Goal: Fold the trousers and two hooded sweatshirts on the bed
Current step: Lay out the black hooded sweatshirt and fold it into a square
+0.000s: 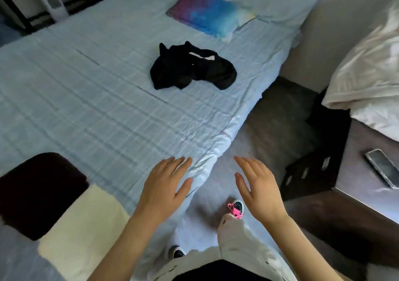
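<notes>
Garment in play: one black garment (pixel 192 67) lies crumpled in a heap on the bed (pixel 86 86), out past the middle, nearer the right edge and just short of the pillow (pixel 209 17) at the head end.
Which piece it is: I cannot tell, trousers or hoodie. It is bunched too tight, with only a pale strip showing on top.
Done pile: a dark folded piece (pixel 38 192) and a cream folded piece (pixel 79 233) sit side by side, touching, at the near left corner. By my reckoning that is two of three folded.
Left hand: the left hand (pixel 164 185) is flat and palm down, fingers straight, holding nothing, low over the near right edge of the bed. Whether it touches the sheet I cannot say.
Right hand: the right hand (pixel 257 185) is released too, fingers spread, poised just off the right edge above the floor.
Reach: both hands are well apart from the black heap, so a long lean forward looks likely.
Handling: it looks soft, light and floppy, with no stiffness. It should drag easily over the sheet and will sag when lifted.
Where to grip: I would pinch two outer points, a waistband or the shoulders, once found, then shake it open and lay it flat.
Off to the side: a phone (pixel 382 167) lies far right, clear of the bed.
</notes>
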A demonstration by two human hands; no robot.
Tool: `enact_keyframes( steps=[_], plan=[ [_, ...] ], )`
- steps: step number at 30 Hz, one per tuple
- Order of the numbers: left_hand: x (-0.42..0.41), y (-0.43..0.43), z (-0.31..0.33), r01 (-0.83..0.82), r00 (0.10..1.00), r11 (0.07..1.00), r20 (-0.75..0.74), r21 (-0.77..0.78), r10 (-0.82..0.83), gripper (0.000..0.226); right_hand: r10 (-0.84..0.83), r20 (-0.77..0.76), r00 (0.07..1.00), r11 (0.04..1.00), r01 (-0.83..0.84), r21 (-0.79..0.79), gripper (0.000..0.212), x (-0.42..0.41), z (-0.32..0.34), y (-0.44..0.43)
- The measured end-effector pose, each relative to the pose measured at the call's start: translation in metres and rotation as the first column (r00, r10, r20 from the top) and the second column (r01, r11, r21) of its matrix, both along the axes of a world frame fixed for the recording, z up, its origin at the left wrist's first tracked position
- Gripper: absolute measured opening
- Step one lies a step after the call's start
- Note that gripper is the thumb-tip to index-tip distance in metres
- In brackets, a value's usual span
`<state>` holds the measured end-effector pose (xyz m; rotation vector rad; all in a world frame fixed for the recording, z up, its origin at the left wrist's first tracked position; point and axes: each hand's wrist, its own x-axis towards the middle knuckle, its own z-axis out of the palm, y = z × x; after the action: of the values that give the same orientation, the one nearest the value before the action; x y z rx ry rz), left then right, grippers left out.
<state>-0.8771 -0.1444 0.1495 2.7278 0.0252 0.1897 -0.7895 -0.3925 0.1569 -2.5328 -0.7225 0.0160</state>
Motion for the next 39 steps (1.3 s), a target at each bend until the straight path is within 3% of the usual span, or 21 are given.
enact_keyframes(
  steps=[3,7,14,22,33,39],
  plan=[
    [0.067,-0.039,-0.014,0.147,0.988,0.989,-0.057,0.014,-0.146,0.051,-0.098,-0.03,0.995,0.995,0.097,-0.031,0.047,0.037,-0.012,-0.04],
    [0.155,-0.095,-0.022,0.205,0.974,0.979,-0.096,-0.006,-0.205,0.05,-0.162,-0.049,0.986,0.985,0.159,-0.062,0.047,0.106,-0.021,-0.093],
    [0.291,-0.157,0.007,0.189,0.981,0.982,-0.029,-0.03,-0.189,0.051,-0.177,-0.02,0.984,0.981,0.174,-0.082,0.05,0.241,-0.001,-0.153],
    [0.407,-0.162,0.001,0.168,0.985,0.986,-0.025,-0.011,-0.168,0.049,-0.142,-0.073,0.987,0.989,0.139,-0.046,0.052,0.363,-0.013,-0.149],
    [0.57,-0.087,-0.017,-0.074,0.995,0.997,0.06,-0.022,0.075,0.049,0.091,-0.088,0.992,0.982,-0.104,-0.16,0.056,0.574,-0.01,-0.064],
    [0.624,-0.04,0.007,-0.278,0.956,0.959,0.083,-0.061,0.283,0.05,0.282,-0.07,0.957,0.952,-0.288,-0.105,0.056,0.673,0.006,0.002]
  ],
)
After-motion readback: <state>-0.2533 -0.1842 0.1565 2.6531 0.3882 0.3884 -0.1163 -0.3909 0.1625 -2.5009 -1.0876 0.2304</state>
